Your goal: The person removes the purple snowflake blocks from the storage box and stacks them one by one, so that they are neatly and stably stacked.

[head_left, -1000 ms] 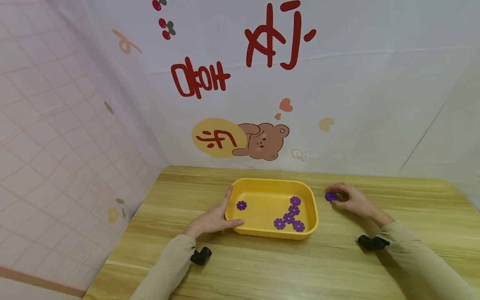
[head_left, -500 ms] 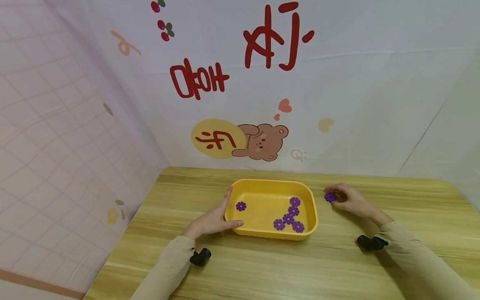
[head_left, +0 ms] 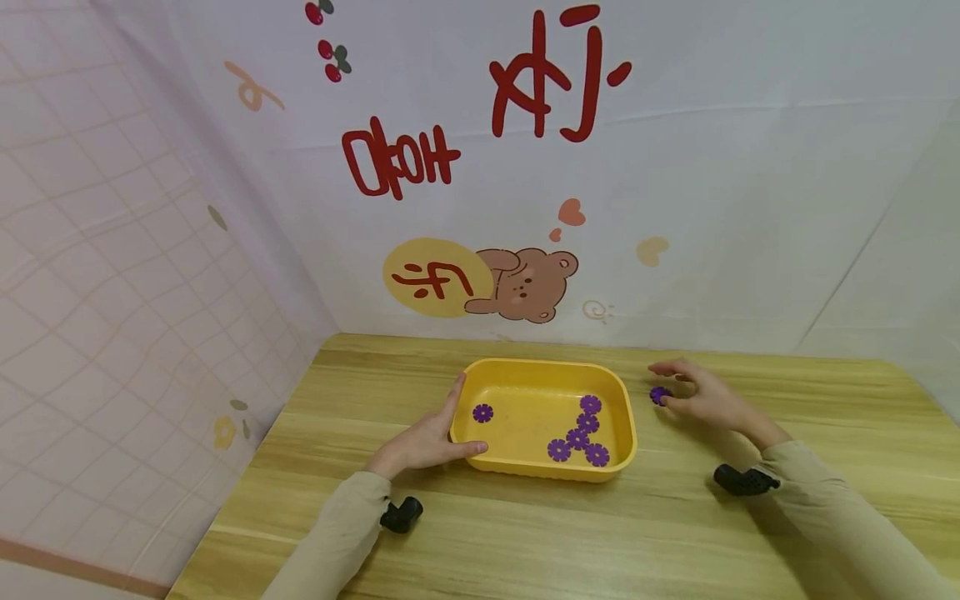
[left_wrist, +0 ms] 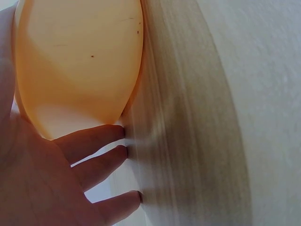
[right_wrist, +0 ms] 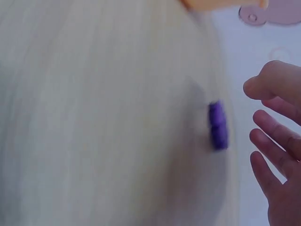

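Observation:
My left hand (head_left: 422,440) rests against the left end of a yellow plastic tray (head_left: 536,473), thumb at the near rim and index finger along the far left corner. The left wrist view shows its other fingers (left_wrist: 101,167) straight and spread beside the tray wall. Right of the tray, a purple snowflake disc (head_left: 659,396) lies on the table beside my right hand (head_left: 708,402). Those fingers are parted; in the right wrist view the blurred purple disc (right_wrist: 217,126) sits apart from the hand. Inside the tray lies a lone purple disc (head_left: 483,413) at left.
Several more purple discs (head_left: 577,439) lie in the tray's right half. A wood-grain table (head_left: 525,542) carries everything. Behind it hangs a white printed backdrop (head_left: 720,183), with a bear drawing above the tray. A black wrist device sits on each sleeve.
My right hand has let go of the purple disc and its fingers have lifted and spread. The disc stays right of the tray. The left hand and tray have not moved.

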`<state>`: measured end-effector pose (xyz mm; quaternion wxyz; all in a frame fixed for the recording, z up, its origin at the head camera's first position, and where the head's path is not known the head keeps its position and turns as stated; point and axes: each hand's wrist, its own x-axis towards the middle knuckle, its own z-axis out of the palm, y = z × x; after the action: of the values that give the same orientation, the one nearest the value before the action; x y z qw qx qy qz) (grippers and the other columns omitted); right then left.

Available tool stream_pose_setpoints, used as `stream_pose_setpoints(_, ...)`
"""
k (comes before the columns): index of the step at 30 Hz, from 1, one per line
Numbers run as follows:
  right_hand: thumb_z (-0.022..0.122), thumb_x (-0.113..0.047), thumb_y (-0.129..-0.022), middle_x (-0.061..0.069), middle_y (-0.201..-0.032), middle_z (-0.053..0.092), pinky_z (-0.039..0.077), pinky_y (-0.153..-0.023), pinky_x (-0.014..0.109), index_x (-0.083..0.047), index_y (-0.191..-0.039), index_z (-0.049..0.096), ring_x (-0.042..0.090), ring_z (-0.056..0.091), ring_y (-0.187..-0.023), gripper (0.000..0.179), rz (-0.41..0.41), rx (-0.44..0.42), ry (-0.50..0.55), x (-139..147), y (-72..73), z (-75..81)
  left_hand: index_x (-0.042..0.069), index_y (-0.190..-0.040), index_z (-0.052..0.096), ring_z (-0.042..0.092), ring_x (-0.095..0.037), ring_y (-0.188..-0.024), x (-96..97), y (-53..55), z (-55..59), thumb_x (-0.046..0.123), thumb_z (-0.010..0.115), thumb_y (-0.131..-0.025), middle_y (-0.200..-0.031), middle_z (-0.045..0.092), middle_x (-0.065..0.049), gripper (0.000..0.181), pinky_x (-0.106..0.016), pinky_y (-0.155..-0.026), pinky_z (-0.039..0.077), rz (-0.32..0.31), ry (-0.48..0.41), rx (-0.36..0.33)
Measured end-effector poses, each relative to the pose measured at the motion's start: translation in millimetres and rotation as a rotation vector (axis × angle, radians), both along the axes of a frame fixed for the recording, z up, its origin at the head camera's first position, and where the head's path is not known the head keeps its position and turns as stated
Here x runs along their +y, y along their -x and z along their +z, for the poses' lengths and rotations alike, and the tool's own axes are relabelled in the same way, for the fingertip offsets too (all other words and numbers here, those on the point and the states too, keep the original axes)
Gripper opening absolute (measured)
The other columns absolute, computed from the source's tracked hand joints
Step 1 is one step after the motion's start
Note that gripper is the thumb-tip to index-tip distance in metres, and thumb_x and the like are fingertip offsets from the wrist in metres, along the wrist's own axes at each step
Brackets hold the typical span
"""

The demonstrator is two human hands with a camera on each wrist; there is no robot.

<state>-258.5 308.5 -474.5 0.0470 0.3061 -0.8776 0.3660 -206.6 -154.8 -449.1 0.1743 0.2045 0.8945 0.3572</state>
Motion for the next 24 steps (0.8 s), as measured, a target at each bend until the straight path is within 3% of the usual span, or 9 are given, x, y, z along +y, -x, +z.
stream_pose_setpoints(4,0.073,0.004,-0.082,0.018,-0.119,0.062,0.042,-0.092,0.048,0.003,-0.122,0.06,0.033,0.054,-0.109,0.042,0.021,0.077,0.0,-11.8,-0.2,13.4,0.022,-0.154,-0.016,0.055,-0.025,-0.103,-0.1,-0.2,0.8,0.054,0.068,-0.085,-0.143,0.04,-0.027,0.113,-0.047,-0.101,0.039,0.004,-0.009,-0.004)
stream_pose_setpoints(7,0.072,0.007,-0.082,0.014,-0.119,0.062,0.042,-0.095,0.046,0.0,-0.121,0.061,0.03,0.053,-0.111,0.042,0.058,0.083,-0.001,-19.6,0.0,21.6,0.023,-0.154,-0.017,0.055,-0.026,-0.104,-0.4,-0.4,1.1,0.053,0.068,-0.085,-0.142,0.041,-0.027,0.113,-0.047,-0.101,0.04,0.009,-0.007,-0.005)
stream_pose_setpoints(14,0.073,0.005,-0.082,0.01,-0.118,0.061,0.043,-0.097,0.028,-0.002,-0.12,0.063,0.027,0.053,-0.112,0.04,0.11,0.083,-0.003,-38.5,0.8,33.4,0.023,-0.154,-0.017,0.055,-0.026,-0.107,0.1,-1.0,0.7,0.054,0.069,-0.084,-0.143,0.04,-0.028,0.114,-0.047,-0.101,0.039,0.016,0.004,-0.013)
stream_pose_setpoints(20,0.072,0.007,-0.083,0.012,-0.116,0.062,0.05,-0.089,0.04,0.001,-0.117,0.064,0.03,0.057,-0.106,0.036,0.184,0.064,0.047,-53.9,1.7,40.0,0.024,-0.153,-0.017,0.055,-0.025,-0.103,0.3,-0.4,1.0,0.054,0.068,-0.084,-0.14,0.043,-0.027,0.114,-0.047,-0.1,0.04,0.012,0.011,-0.011)
stream_pose_setpoints(24,0.071,0.007,-0.084,0.011,-0.117,0.062,0.05,-0.088,0.039,0.001,-0.116,0.064,0.032,0.059,-0.104,0.034,0.215,0.028,0.043,-62.7,0.0,43.3,0.024,-0.153,-0.017,0.055,-0.025,-0.101,0.3,-0.2,1.3,0.055,0.069,-0.084,-0.139,0.044,-0.027,0.115,-0.047,-0.1,0.041,0.011,0.017,-0.004)
